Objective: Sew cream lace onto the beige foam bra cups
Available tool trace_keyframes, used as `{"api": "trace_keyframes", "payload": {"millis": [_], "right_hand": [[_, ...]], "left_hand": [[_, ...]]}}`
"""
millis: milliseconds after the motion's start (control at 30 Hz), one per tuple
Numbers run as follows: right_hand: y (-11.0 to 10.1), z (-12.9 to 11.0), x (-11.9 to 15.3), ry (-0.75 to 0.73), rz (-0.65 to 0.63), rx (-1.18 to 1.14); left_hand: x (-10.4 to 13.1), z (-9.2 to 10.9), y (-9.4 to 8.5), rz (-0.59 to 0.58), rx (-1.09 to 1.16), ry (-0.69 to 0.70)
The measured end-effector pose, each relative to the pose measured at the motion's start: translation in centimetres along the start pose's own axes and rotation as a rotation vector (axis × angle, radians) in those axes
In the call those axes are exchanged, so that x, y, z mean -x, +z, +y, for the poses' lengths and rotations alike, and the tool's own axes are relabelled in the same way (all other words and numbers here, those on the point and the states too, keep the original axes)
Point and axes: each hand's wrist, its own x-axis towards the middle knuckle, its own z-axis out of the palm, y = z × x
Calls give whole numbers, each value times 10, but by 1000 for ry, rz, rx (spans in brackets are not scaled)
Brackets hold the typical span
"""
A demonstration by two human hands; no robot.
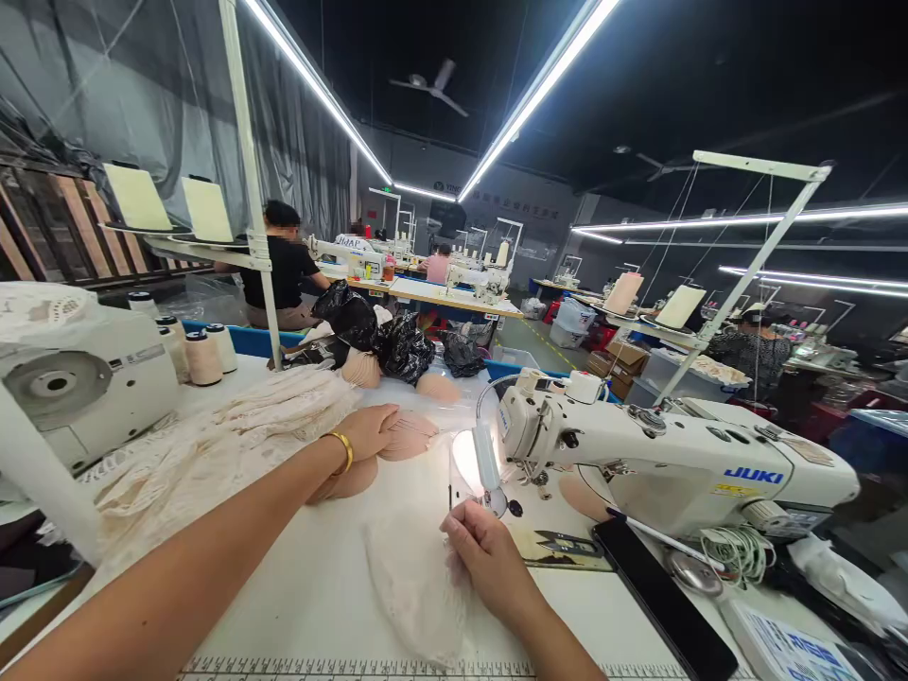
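Observation:
My left hand (367, 435) reaches forward onto a small pile of beige moulded pads, which look like bra cups (408, 435). Its fingers are stretched out over the left end of the pile; their undersides are hidden. Below that wrist lies another beige cup (347, 480). Closer to me, my right hand (493, 553) pinches the upper right edge of a pale lace piece (415, 577) between thumb and fingers. The lace lies on the white table, left of this hand. Just beyond stands a JUKI sewing machine (667, 454) with its lamp (486, 454) lit.
Thread snips (568, 543) and a black phone (663, 596) lie to the right. Cream lace (234, 435) is heaped at left, beside thread cones (203, 357) and another machine (85, 378). Black plastic bags (404, 345) sit at the back. A co-worker (280, 270) sits beyond.

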Motion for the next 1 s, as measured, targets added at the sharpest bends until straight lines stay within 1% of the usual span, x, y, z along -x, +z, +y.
{"api": "trace_keyframes", "payload": {"millis": [67, 133, 167, 233, 267, 300, 333, 367, 433, 500, 567, 633, 667, 733, 767, 800, 833, 900, 933, 967, 1000], "right_hand": [[0, -2, 2, -4, -1, -8], [-1, -6, 3, -6, 9, -24], [-1, -8, 2, 1, 13, -41], [-3, -12, 2, 45, 15, -86], [-4, -14, 2, 75, 14, -109], [-6, -16, 2, 104, 9, -132], [-8, -17, 3, 124, 0, -157], [-10, -17, 4, 133, -12, -179], [-13, -17, 6, 119, -39, -214], [-16, -16, 9, 95, -54, -228], [-16, -16, 13, 73, -63, -224], [-13, -19, 18, 54, -65, -218], [-12, -21, 22, 42, -66, -198], [-9, -29, 30, -18, -69, -103], [-9, -34, 34, -71, -73, -27], [-10, -39, 38, -135, -77, 54], [-13, -43, 41, -203, -71, 131], [-21, -49, 46, -333, -3, 267], [-25, -51, 47, -398, 58, 330], [-28, -51, 47, -467, 133, 391], [-31, -51, 46, -539, 211, 447]], "left_hand": [[-6, 1, -5, -1, -23, -18], [-2, 7, -15, 52, -36, -53], [3, 12, -22, 95, -34, -73], [20, 25, -33, 178, -10, -98], [32, 32, -36, 187, 19, -99], [46, 39, -39, 158, 62, -90], [60, 45, -39, 87, 127, -78], [74, 51, -38, -36, 237, -69], [100, 62, -32, -174, 373, -52], [118, 70, -23, -240, 394, -51], [128, 77, -16, -275, 334, -49], [131, 83, -10, -249, 272, -18], [130, 86, -9, -217, 256, 27], [124, 93, -7, -178, 279, 173], [120, 96, -8, -210, 320, 257], [116, 98, -9, -287, 367, 329], [111, 99, -11, -399, 409, 368], [103, 98, -15, -623, 464, 345], [100, 96, -16, -688, 465, 309], [97, 93, -17, -686, 442, 272], [95, 88, -18, -612, 397, 248]]}}
